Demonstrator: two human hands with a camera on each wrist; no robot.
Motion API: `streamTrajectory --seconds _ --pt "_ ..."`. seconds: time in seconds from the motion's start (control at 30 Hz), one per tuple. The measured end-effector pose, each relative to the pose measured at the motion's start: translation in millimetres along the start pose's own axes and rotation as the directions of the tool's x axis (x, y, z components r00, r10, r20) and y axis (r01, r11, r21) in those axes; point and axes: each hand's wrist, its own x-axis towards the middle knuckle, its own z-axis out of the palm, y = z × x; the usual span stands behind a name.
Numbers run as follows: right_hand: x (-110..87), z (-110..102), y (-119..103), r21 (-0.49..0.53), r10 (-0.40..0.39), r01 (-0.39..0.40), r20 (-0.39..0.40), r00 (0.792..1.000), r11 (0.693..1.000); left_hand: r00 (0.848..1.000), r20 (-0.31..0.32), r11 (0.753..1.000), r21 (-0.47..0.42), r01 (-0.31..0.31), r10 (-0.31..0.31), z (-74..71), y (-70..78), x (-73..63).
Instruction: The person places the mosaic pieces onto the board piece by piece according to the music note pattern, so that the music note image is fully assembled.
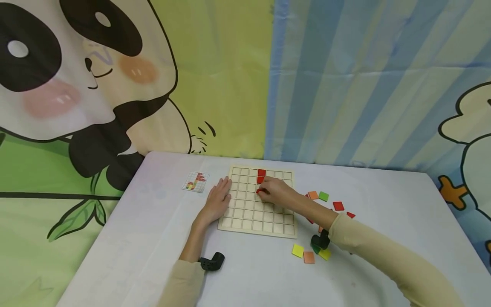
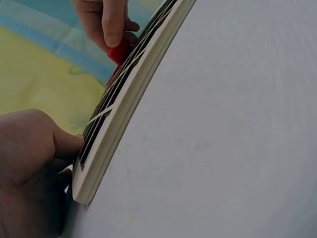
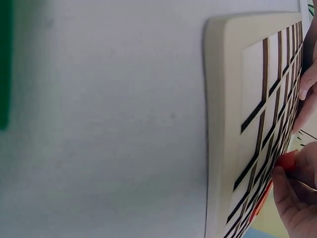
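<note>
A wooden grid board [image 1: 245, 224] lies on the white table. Two red square tiles [image 1: 261, 172] sit in neighbouring cells of one column near its far edge. My right hand [image 1: 277, 190] reaches over the board and pinches another red tile [image 2: 119, 52] between thumb and fingers, just above the grid below those two. In the right wrist view the pinched tile [image 3: 286, 160] is close over the cells. My left hand [image 1: 218, 199] rests with extended fingers along the board's left edge; in the left wrist view its thumb [image 2: 67, 144] lies at the rim.
A small printed pattern card [image 1: 195, 182] lies left of the board. Loose coloured tiles, among them a green one [image 1: 323, 196], a red one [image 1: 338, 206] and a yellow one [image 1: 297, 250], are scattered to the right, partly under the right forearm. A printed curtain [image 1: 226, 76] hangs behind the table.
</note>
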Motion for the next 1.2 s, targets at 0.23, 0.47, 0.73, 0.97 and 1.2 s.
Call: streamTrajectory --seconds 0.23,0.47,0.73,0.97,1.2 --pt "2.4 0 -1 -0.032 0.002 -0.003 -0.010 1.000 0.999 1.000 0.001 1.000 -0.004 0.001 -0.001 0.3 0.7 -1.0" --pt "5.0 -3 1 -0.031 0.004 -0.004 -0.001 1.000 1.000 1.000 -0.001 1.000 -0.010 0.001 -0.001 1.5 -0.2 -0.7" --pt "7.5 -6 6 -0.004 0.017 -0.017 0.026 1.000 1.000 1.000 0.005 1.000 0.005 0.000 0.000 1.6 0.3 -0.2" --pt "9.7 -7 5 0.021 0.084 -0.086 0.072 0.994 0.996 1.000 0.006 1.000 0.006 0.007 -0.007 2.3 1.1 -1.2" --pt "5.0 -4 -5 -0.222 0.001 0.024 0.114 0.993 0.975 1.000 0.009 1.000 0.010 -0.001 0.001 1.9 0.0 0.2"
